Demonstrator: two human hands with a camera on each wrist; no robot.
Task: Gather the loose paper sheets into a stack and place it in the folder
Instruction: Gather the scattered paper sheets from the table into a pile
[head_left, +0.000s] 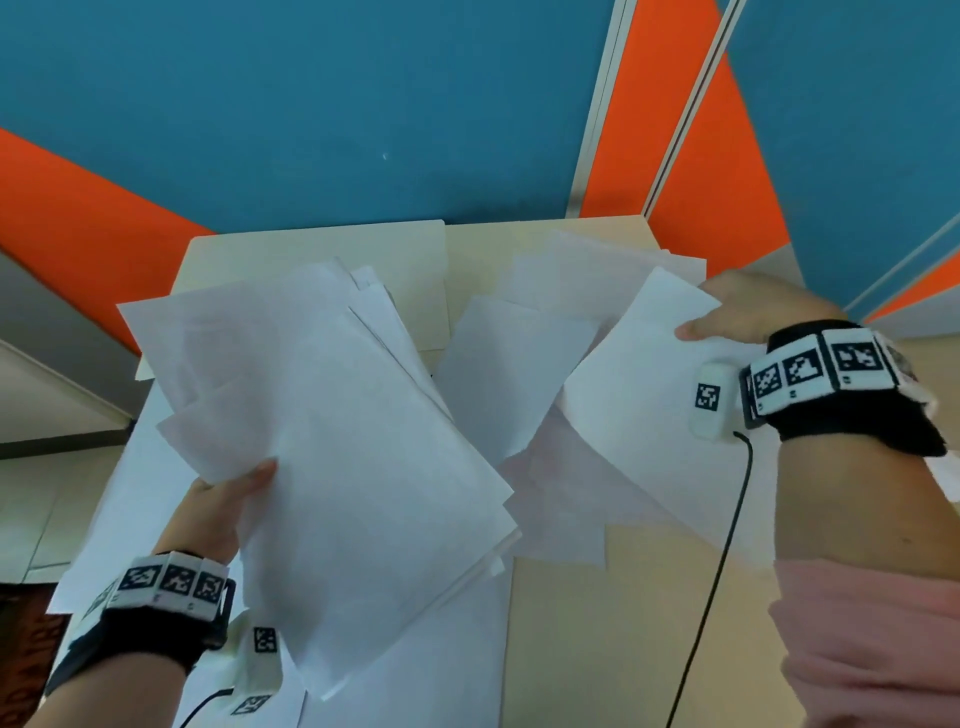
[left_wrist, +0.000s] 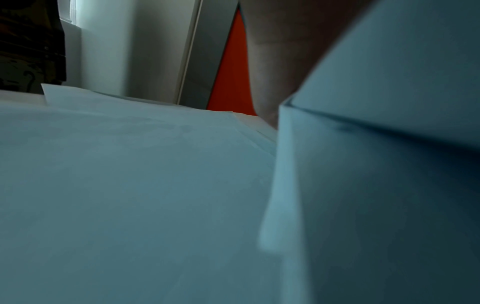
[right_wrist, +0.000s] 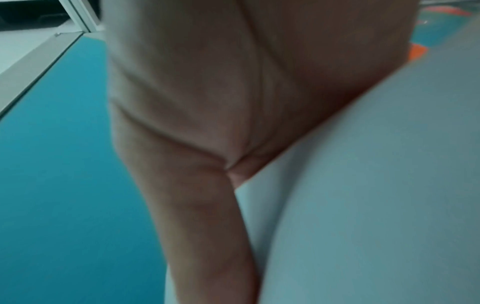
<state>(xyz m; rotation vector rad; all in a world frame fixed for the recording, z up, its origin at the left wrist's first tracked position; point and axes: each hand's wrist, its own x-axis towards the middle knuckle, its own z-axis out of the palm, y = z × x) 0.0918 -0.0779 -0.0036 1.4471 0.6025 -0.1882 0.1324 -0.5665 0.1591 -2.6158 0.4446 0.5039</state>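
Observation:
My left hand (head_left: 228, 499) grips a thick, uneven bundle of white paper sheets (head_left: 332, 441), lifted and tilted over the table. In the left wrist view that bundle (left_wrist: 389, 164) fills the right side above flat sheets (left_wrist: 130, 185). My right hand (head_left: 727, 317) pinches the far corner of a single white sheet (head_left: 639, 395), thumb on top; the right wrist view shows the sheet (right_wrist: 376, 195) against the palm (right_wrist: 207, 92). More loose sheets (head_left: 519, 384) lie scattered on the table. A cream folder (head_left: 405, 249) lies at the back, partly covered.
The beige table (head_left: 597, 623) sits against a blue and orange partition wall (head_left: 311, 104). A black cable (head_left: 727, 530) hangs from the right wrist across the table's right side. Floor shows past the left edge.

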